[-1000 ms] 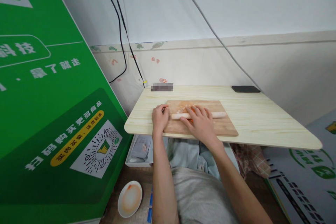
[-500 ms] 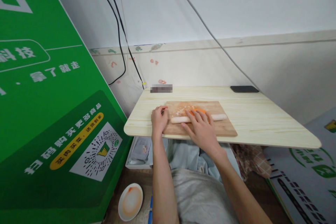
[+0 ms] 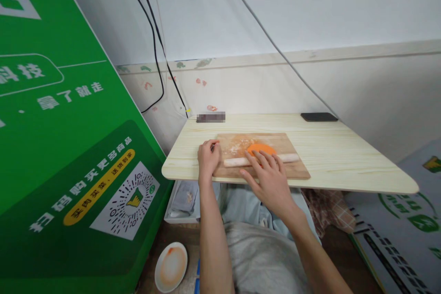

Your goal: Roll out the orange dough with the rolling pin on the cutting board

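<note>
A wooden cutting board [image 3: 237,172] lies near the front edge of the table, dusted with white flour. On it is a flat orange piece of dough [image 3: 257,148], partly hidden by fingers. A pale rolling pin [image 3: 236,162] lies crosswise along the dough's near side. My right hand [image 3: 270,179] rests over the pin with its fingers stretched out and spread, fingertips reaching the dough. At the board's left edge, my left hand [image 3: 208,158] is closed with curled fingers, seemingly on that edge; its grip is partly hidden.
A dark phone [image 3: 319,117] lies at the table's back right, and a blurred dark object [image 3: 211,117] at the back left. Below on the left stands a stained white plate [image 3: 171,266]. A green printed panel [image 3: 103,115] rises along the left side.
My right hand and the rolling pin have come slightly toward me, uncovering more of the orange dough. My left hand has stayed at the board's left edge.
</note>
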{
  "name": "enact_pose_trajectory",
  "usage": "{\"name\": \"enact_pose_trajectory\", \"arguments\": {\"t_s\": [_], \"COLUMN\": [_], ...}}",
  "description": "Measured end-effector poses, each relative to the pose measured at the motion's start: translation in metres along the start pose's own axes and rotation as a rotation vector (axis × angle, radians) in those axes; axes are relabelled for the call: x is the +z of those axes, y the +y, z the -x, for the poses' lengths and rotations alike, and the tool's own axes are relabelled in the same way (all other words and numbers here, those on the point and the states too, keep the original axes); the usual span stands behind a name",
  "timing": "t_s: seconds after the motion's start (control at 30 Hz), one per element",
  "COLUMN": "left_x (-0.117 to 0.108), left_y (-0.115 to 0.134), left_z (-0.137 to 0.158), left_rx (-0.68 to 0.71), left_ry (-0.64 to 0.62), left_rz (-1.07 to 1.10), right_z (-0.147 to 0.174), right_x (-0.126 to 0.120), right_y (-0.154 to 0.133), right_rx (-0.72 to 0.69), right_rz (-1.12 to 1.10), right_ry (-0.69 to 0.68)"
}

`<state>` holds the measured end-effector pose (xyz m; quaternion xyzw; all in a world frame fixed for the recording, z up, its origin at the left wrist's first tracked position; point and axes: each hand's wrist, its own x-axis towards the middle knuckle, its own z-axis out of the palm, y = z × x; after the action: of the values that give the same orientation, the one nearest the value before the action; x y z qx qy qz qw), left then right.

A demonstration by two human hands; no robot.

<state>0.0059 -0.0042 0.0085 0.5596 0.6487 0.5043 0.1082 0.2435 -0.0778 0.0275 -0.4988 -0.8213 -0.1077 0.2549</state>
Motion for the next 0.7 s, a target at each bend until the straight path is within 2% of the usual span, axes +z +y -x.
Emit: {"name": "enact_pose_trajectory", "arguments": {"t_s": [0.2, 0.27, 0.33, 0.53, 0.6, 0.7], "left_x": [-0.001, -0.001, -0.001, 0.000, 0.000, -0.001], "left_y": [0.001, 0.001, 0.001, 0.000, 0.000, 0.001], "left_z": [0.000, 0.000, 0.000, -0.001, -0.001, 0.000], "left_rx": [-0.001, -0.010, -0.015, -0.014, -0.014, -0.019], "left_ry": [-0.005, -0.005, -0.002, -0.012, -0.009, -0.008], "left_rz": [-0.002, -0.006, -0.014, 0.004, 0.004, -0.006], "right_z": [-0.054, -0.062, -0.056, -0.001, 0.001, -0.021], "right_x": [0.008, 0.009, 0.010, 0.007, 0.006, 0.007], "right_y": [0.003, 0.003, 0.001, -0.004, -0.003, 0.000], "right_rx": [0.057, 0.075, 0.076, 0.006, -0.002, 0.012], "right_rz": [0.002, -0.003, 0.002, 0.040, 0.041, 0.027], "right_ry": [-0.085, -0.107, -0.092, 0.037, 0.025, -0.031]}}
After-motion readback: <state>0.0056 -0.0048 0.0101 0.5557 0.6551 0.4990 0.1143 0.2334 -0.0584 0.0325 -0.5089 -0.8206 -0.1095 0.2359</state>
